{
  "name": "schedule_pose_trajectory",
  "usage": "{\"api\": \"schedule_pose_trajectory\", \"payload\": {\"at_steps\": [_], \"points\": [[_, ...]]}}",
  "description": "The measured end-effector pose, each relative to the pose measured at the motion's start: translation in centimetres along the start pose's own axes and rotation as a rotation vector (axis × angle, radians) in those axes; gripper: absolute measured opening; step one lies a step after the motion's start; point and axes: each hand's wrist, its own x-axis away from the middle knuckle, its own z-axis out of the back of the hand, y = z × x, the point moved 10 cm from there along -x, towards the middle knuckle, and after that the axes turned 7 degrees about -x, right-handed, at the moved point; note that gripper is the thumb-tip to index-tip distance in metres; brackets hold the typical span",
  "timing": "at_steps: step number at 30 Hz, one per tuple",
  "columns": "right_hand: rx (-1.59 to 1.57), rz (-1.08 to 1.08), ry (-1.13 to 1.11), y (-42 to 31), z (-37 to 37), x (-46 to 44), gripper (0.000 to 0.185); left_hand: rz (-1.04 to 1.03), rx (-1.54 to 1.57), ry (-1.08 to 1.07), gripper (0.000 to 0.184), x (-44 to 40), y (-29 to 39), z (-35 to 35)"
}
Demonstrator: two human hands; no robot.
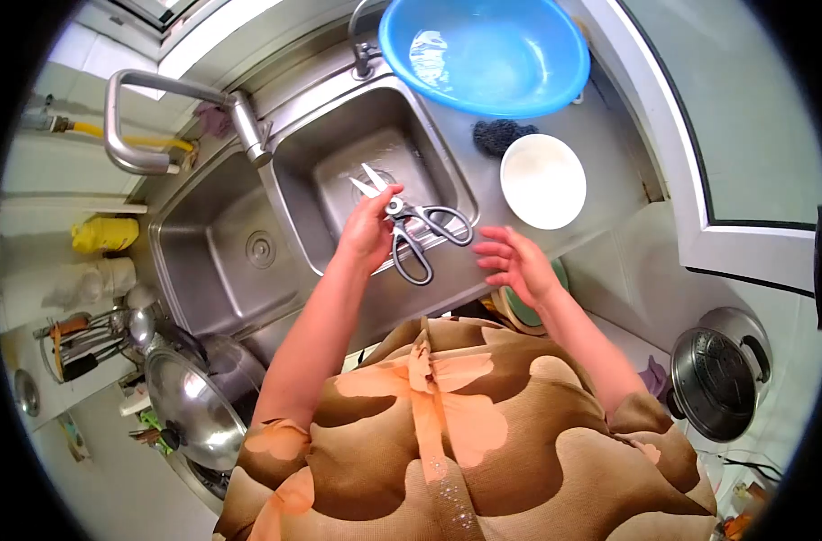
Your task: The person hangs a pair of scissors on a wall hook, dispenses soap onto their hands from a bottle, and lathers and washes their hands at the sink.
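My left hand [367,233] is closed around the middle of a pair of kitchen scissors [409,213] near the pivot. Their blades are spread a little and point away from me over the right sink basin [339,135]. The two dark-rimmed handle loops lie toward my right hand [517,261]. That hand is apart from the scissors, with its fingers spread and nothing in it. It hovers by the counter edge, on the near side of a white bowl [543,182].
A large blue basin [485,54] stands at the back right, with a dark scrubber [504,136] before it. The faucet [181,86] arches over the left sink basin [226,243]. A lidded wok [194,406] sits at left, a dark pan [713,383] at right.
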Motion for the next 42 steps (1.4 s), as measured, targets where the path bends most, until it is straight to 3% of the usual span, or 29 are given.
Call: {"api": "schedule_pose_trajectory", "payload": {"at_steps": [1,3,6,9,18,26,30,32,36,39,40,42], "points": [[0.001,0.007,0.007,-0.2,1.4,0.8,0.051,-0.004,-0.001,0.038,0.023,-0.2,0.1,0.5],[-0.186,0.155,0.296,-1.3,5.9,2.3,0.05,0.0,-0.016,0.049,0.023,0.0,0.3,0.9],[-0.117,0.313,0.482,-4.9,8.6,3.0,0.054,0.033,-0.051,0.062,0.025,0.5,0.3,1.2],[0.008,0.333,0.534,-7.4,7.8,2.2,0.047,0.085,-0.021,0.05,0.024,0.2,-0.7,1.8],[0.188,0.306,0.433,-7.2,6.2,1.1,0.041,0.166,-0.202,0.003,0.027,-0.2,-2.5,2.9],[0.369,0.277,0.304,-6.9,-0.3,0.8,0.042,0.19,-0.135,0.024,0.022,0.5,-2.3,3.9],[0.573,0.42,0.255,-8.7,-5.9,-0.5,0.046,0.19,-0.135,0.013,0.02,0.1,-2.2,3.8],[0.873,0.62,0.242,-10.1,-8.6,-1.5,0.047,0.193,-0.145,0.009,0.018,0.2,-1.9,3.5],[1.189,0.751,0.379,-12.2,-11.5,-2.0,0.045,0.181,-0.14,-0.071,0.017,-0.6,-1.4,3.3],[0.977,0.765,0.274,-12.1,-10.6,-3.5,0.044,0.113,-0.098,-0.049,0.022,0.3,-0.1,3.9],[0.735,0.618,0.187,-11.3,-10.3,-4.2,0.044,0.119,-0.103,-0.065,0.024,0.5,0.0,4.1],[0.579,0.499,0.199,-10.4,-9.0,-4.9,0.045,0.123,-0.129,-0.094,0.029,0.5,-0.1,4.7]]}}
